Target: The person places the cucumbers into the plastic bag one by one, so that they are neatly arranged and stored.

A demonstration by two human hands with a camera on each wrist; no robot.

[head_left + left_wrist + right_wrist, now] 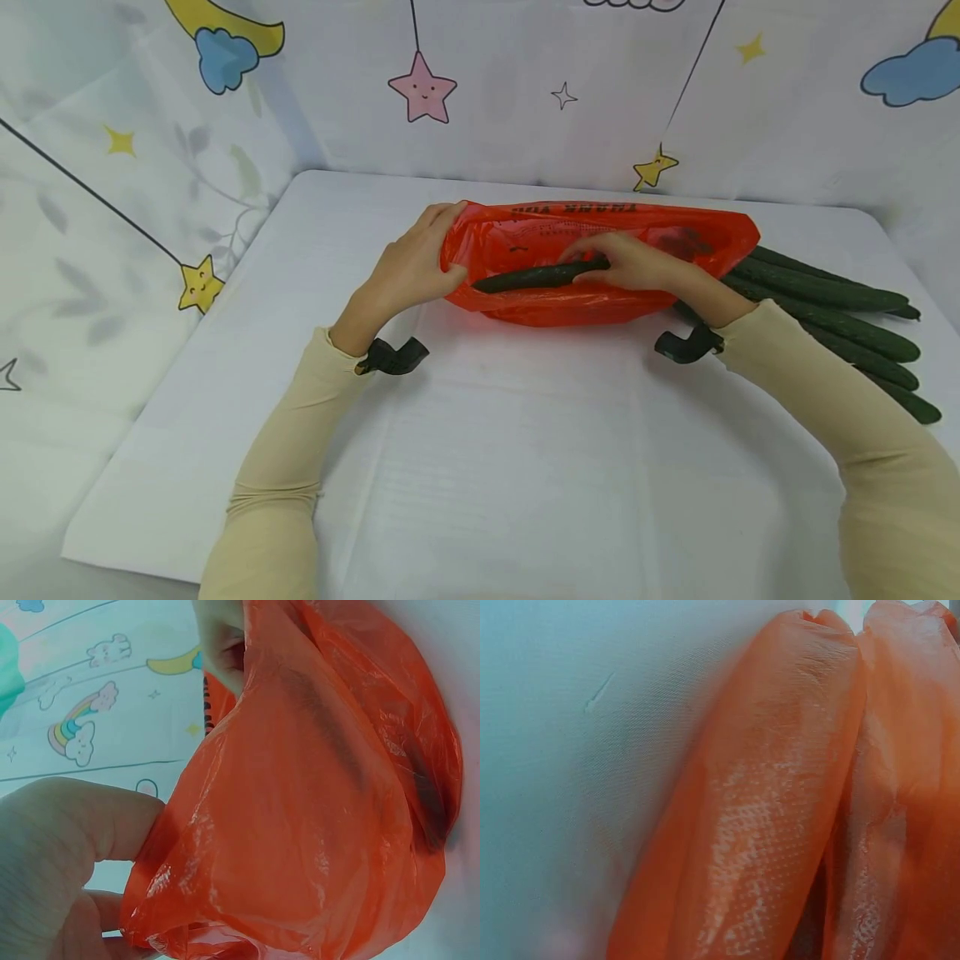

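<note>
A red plastic bag point(570, 314) lies on the table, its mouth spread toward me. At its left end my left hand point(411, 260) grips the rim; the left wrist view shows thumb and fingers pinching the plastic edge point(146, 862). My right hand point(633, 265) reaches into the mouth and holds a dark green cucumber point(517, 279), which lies lengthwise inside the opening. Dark elongated shapes point(427, 795) show through the plastic in the left wrist view. In the right wrist view, the bag's folds point(765, 802) fill much of the picture and hide that hand.
Several more cucumbers point(832, 292) lie side by side at the right, partly behind the bag and under the right forearm. A white table point(480, 467) carries everything. Behind it hangs a white cloth point(502, 142) printed with stars and clouds.
</note>
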